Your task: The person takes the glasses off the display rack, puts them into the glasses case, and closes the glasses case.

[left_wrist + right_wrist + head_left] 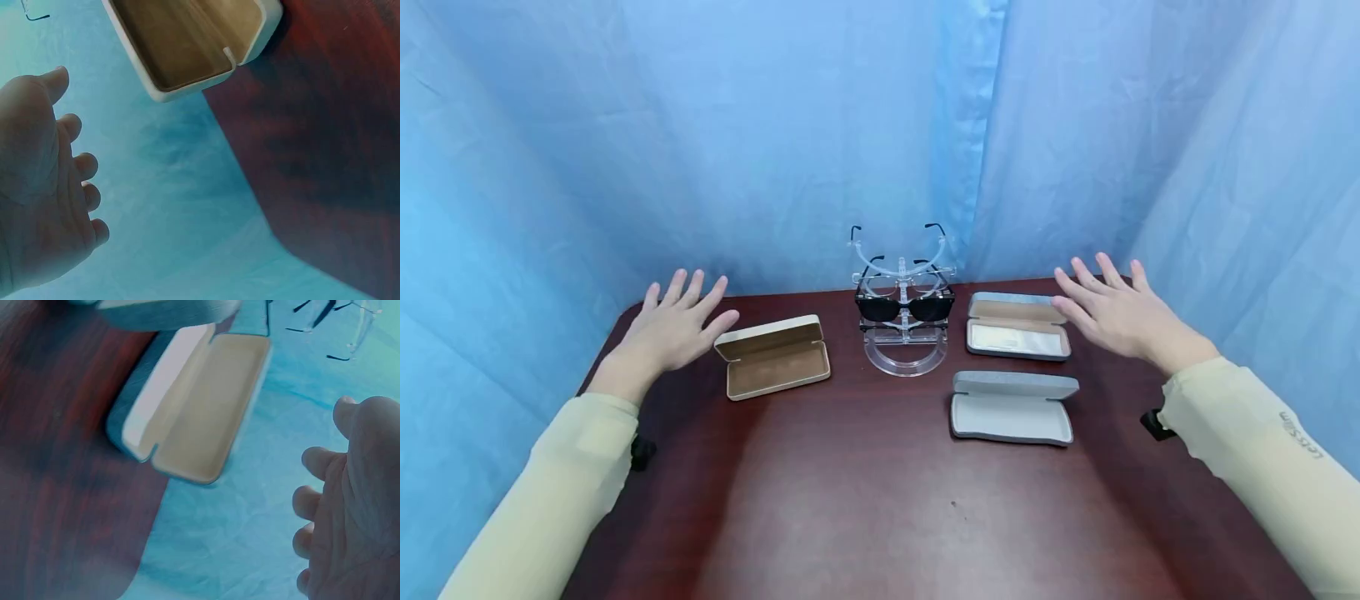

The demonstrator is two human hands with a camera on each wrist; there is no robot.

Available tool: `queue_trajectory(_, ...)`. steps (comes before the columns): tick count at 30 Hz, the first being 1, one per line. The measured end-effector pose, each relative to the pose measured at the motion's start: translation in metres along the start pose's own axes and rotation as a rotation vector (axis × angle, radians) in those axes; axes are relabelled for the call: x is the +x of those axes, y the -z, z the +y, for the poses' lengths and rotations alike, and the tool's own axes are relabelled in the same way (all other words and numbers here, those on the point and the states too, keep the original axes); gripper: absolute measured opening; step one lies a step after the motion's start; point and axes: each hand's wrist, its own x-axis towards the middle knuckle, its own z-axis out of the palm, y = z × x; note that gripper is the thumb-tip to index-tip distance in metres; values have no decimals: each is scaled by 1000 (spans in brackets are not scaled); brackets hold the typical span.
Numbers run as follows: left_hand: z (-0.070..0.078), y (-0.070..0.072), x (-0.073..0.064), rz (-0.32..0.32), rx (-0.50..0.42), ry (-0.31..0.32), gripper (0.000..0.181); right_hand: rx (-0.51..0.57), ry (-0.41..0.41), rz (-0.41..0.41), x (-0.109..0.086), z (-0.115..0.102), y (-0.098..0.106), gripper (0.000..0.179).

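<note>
My left hand (672, 331) is held out with its fingers spread, holding nothing. Just to its right lies a cream glasses case (778, 377) with a brown lining, its lid up. On the other side, my right hand (1120, 314) also has spread fingers and holds nothing. Nearest to it is a blue-grey glasses case (1018, 310), lid up, with a whitish piece (1017, 339) in its base. A grey glasses case (1013, 417) with a pale lining lies in front of that one, also unfolded. Between the hands stands a clear display stand (904, 367) carrying black sunglasses (880, 309) and other glasses.
The cases and stand are on a dark red-brown table (865, 517). Blue curtains (760, 142) hang close behind its far edge and along both sides. The stand rises in tiers, with thin temple arms sticking up at its top.
</note>
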Motion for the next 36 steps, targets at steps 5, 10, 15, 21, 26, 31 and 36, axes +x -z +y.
queue_trajectory(5, 7, 24, 10, 30, 51, -15, 82, 64, 61, 38, 10, -13, 18, 75)
queue_trajectory(10, 19, 44, 22, 129, 76, -39, 82, 310, 92, 26, 19, -28, 38, 72)
queue_trajectory(15, 36, 52, 34, 303, 106, -55, 83, 533, 76, 45, 28, -42, 50, 78)
queue_trajectory(21, 61, 45, 47, 375, -130, -55, 90, 924, 69, 47, 45, -58, 47, 87)
queue_trajectory(26, 85, 36, 58, 345, -523, -79, 85, 1143, 67, 18, 56, -71, 38, 88)
queue_trajectory(31, 114, 25, 63, 214, -883, -42, 87, 1328, 58, -4, 62, -81, 28, 83)
queue_trajectory(36, 136, 13, 67, 80, -1180, 49, 75, 1534, 11, -39, 63, -89, 18, 76)
